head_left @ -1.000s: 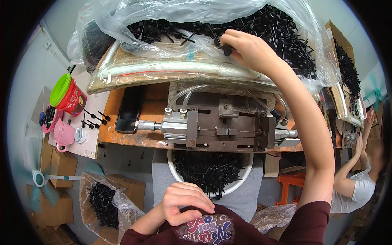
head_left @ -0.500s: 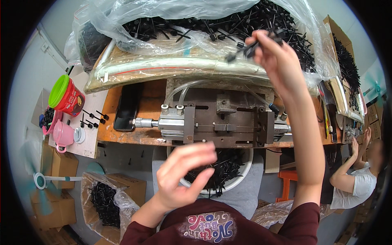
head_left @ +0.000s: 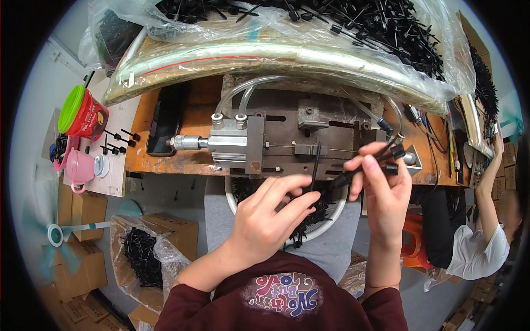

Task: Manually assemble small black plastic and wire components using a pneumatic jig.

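Observation:
My left hand (head_left: 265, 218) is closed, its thumb and fingertips pinching a thin black stem (head_left: 316, 168) that stands nearly upright in front of the metal fixture (head_left: 309, 150). To its right, my right hand (head_left: 383, 201) is closed around a few black knobbed stems (head_left: 346, 177), with their ends pointing several ways. A white bowl (head_left: 230, 203) full of similar black pieces rests on my lap beneath both hands. The fixture has a small grey block at its centre, a silver cylinder (head_left: 229, 149) on the left and clear hoses.
Behind the fixture lies a plastic-lined tray edge (head_left: 276, 55) with a heap of black stems (head_left: 386, 27). At left are a red tub (head_left: 94, 118), a pink cup (head_left: 80, 167) and a phone (head_left: 165, 124). An open carton (head_left: 171, 226) stands below; another person (head_left: 477, 248) works at right.
My right hand has come down from the heap to the fixture's right front, carrying black stems. My left hand has moved right and closed from open onto a stem. The view has shifted slightly.

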The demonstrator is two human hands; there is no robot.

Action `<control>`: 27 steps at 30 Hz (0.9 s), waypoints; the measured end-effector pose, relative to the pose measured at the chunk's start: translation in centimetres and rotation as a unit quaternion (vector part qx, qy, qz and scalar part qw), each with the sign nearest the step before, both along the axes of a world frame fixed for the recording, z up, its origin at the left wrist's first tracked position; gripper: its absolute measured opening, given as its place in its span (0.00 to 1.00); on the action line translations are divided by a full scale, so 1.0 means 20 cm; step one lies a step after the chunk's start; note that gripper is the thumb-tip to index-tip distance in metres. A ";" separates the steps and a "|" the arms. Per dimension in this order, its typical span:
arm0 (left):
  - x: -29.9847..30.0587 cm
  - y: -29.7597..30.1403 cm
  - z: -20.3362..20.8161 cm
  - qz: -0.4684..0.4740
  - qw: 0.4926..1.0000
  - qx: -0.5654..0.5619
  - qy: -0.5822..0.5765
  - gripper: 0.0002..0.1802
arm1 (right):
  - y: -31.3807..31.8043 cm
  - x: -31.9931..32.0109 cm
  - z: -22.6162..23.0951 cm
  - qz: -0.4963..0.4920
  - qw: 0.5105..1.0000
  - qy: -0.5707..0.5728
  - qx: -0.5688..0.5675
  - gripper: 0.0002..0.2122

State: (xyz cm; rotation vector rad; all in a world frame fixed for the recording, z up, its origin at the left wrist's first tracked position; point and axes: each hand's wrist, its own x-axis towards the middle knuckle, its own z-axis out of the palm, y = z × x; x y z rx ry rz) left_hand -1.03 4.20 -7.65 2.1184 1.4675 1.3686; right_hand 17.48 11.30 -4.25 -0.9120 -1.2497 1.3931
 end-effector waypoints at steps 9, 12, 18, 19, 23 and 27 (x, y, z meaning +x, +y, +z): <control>0.07 0.09 -0.07 0.074 0.976 0.045 0.201 0.15 | -0.11 0.04 -0.05 -0.009 0.999 0.023 -0.035 0.08; 0.07 0.12 -0.05 0.077 0.974 0.032 0.212 0.15 | -0.12 0.05 -0.07 -0.015 0.998 0.024 -0.054 0.09; 0.06 0.13 -0.06 0.071 0.975 0.033 0.208 0.14 | -0.11 0.06 -0.10 0.003 0.994 0.038 -0.102 0.08; 0.06 0.13 -0.06 0.070 0.975 0.034 0.208 0.14 | -0.11 0.06 -0.11 0.009 0.993 0.043 -0.109 0.07; 0.06 0.13 -0.06 0.065 0.975 0.036 0.208 0.14 | -0.11 0.05 -0.13 0.003 0.991 0.061 -0.123 0.08; 0.04 0.13 -0.03 0.043 0.981 0.019 0.191 0.17 | -0.10 0.05 -0.13 -0.012 0.991 0.056 -0.122 0.09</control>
